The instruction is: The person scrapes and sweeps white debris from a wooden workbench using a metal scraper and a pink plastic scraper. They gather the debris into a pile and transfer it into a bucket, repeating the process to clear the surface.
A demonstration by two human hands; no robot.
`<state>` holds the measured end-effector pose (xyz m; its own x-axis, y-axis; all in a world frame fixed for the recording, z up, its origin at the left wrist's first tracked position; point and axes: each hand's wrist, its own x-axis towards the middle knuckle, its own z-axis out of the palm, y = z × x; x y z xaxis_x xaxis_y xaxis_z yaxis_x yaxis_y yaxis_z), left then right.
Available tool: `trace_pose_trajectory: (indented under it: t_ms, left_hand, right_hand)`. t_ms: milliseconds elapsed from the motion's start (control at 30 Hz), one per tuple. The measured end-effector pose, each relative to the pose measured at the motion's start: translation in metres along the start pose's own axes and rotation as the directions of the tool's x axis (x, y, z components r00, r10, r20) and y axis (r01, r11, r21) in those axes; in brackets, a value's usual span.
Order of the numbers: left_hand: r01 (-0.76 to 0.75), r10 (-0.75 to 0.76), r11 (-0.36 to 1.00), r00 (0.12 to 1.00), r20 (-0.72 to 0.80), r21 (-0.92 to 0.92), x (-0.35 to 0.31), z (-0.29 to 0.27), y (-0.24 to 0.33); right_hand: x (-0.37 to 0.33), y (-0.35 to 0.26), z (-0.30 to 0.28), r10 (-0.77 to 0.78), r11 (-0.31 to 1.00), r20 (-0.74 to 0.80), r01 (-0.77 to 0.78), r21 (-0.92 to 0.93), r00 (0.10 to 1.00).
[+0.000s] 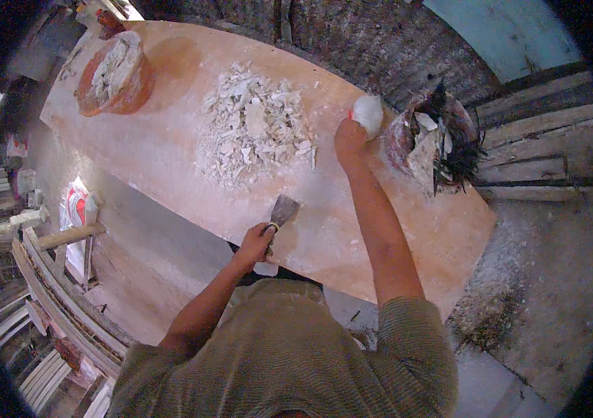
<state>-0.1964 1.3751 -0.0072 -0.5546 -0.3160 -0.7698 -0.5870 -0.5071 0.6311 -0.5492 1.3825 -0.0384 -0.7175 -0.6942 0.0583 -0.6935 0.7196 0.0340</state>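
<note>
My left hand (pixel 256 244) is closed round the handle of a scraper (pixel 284 211) with a broad grey blade, near the table's close edge. The blade points away from me, just above or on the board; I cannot tell which. Farther off to the right, my right hand (pixel 350 143) is closed at the near side of a white rounded object (pixel 368 115) with a bit of red on it. Its kind does not show, and my fingertips are partly hidden. Between and beyond my hands lies a heap of whitish, broken flakes (pixel 258 118), spread loosely on the board.
An orange-brown basin (pixel 136 97) with pale chunks in it stands at the table's far left. Right of my right hand is a crumpled bag (pixel 401 139) with dark tufts and pale scraps. Wooden planks (pixel 540 139) lie beyond the right end of the orange-tinted tabletop (pixel 338 237).
</note>
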Motion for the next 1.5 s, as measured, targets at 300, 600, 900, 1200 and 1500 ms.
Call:
trace_pose_trajectory:
  t_ms: [300, 600, 900, 1200, 1500]
  left_hand:
    - [0.008, -0.01, 1.0, 0.998, 0.056, 0.028, 0.001, -0.003, -0.002]
    - [-0.073, 0.055, 0.976, 0.994, 0.093, 0.203, -0.025, -0.032, 0.0]
    - [-0.085, 0.073, 0.962, 0.996, 0.055, 0.261, -0.031, -0.065, -0.024]
    - [-0.139, 0.128, 0.944, 0.99, 0.057, 0.3, -0.028, -0.037, -0.031]
    - [-0.038, 0.038, 0.999, 0.999, 0.003, -0.02, 0.023, -0.007, 0.022]
  right_hand:
    - [0.033, 0.005, 0.014, -0.117, 0.99, 0.043, 0.12, -0.078, 0.992]
    - [-0.065, -0.017, -0.003, -0.03, 0.978, 0.171, -0.007, 0.209, 0.985]
    - [-0.206, 0.03, -0.006, 0.556, 0.719, 0.335, -0.642, 0.265, 0.761]
    - [-0.098, -0.165, -0.021, 0.042, 0.913, 0.349, -0.178, 0.367, 0.936]
    - [-0.351, 0.111, -0.044, 0.616, 0.407, 0.306, -0.626, 0.666, 0.726]
